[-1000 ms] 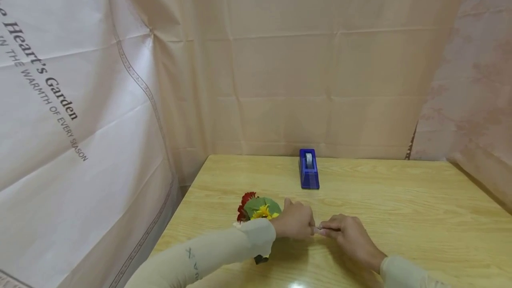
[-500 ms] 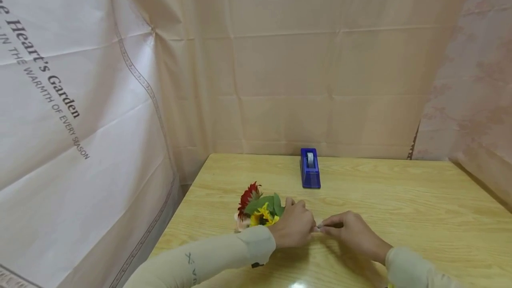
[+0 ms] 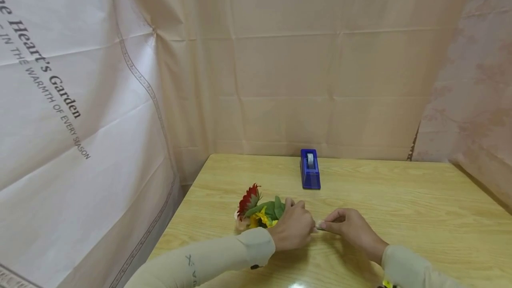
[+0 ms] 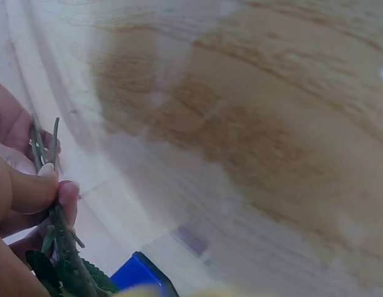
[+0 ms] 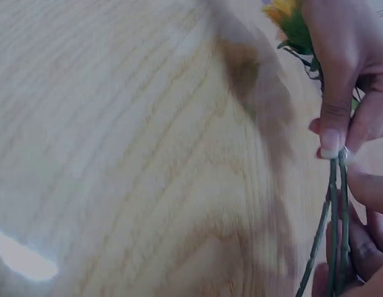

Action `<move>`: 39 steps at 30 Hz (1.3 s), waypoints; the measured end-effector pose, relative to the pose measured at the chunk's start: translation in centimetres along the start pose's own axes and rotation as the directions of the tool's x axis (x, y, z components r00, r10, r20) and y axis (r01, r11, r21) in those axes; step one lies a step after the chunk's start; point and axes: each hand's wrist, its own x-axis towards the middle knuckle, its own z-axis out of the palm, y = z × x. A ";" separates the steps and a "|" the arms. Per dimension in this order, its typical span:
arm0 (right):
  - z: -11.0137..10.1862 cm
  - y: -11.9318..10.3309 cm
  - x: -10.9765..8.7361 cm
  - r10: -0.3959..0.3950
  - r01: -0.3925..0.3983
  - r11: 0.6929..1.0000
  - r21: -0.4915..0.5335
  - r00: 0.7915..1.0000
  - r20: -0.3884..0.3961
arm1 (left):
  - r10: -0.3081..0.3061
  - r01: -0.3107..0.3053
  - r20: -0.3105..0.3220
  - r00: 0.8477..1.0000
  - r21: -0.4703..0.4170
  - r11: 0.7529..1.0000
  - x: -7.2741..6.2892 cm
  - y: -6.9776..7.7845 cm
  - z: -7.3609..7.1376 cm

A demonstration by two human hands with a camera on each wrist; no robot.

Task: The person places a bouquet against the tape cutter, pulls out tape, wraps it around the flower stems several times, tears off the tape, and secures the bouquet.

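Note:
My left hand (image 3: 294,228) grips a bunch of artificial flowers by the stems, its thumb pressing them in the right wrist view. A red flower (image 3: 249,201), green leaves (image 3: 272,209) and a yellow flower (image 3: 262,218) stick out on its left. My right hand (image 3: 354,230) meets it at the stem ends, thumb and forefinger pinching there. Several green stems (image 5: 333,216) run down past the right hand's curled fingers. A small shiny clear bit (image 5: 344,150) sits between the two hands; it looks like tape, but cannot be made out surely. The left sleeve hides part of the bunch.
A blue tape dispenser (image 3: 310,170) with a clear roll stands near the back of the wooden table (image 3: 400,190). Something yellow (image 3: 387,283) shows beside the right sleeve at the front edge. Printed cloth (image 3: 60,101) hangs around the table.
The flower bunch has turned in the left hand, so the red flower shows more from the side. Both hands stay close together at the stems; the yellow thing by the right sleeve came into view.

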 end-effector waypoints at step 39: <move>0.6 0.2 1.2 -0.187 0.196 0.979 -0.050 0.973 0.138 | -0.063 0.182 0.400 0.914 -0.267 0.946 2.2 -2.2 -1.2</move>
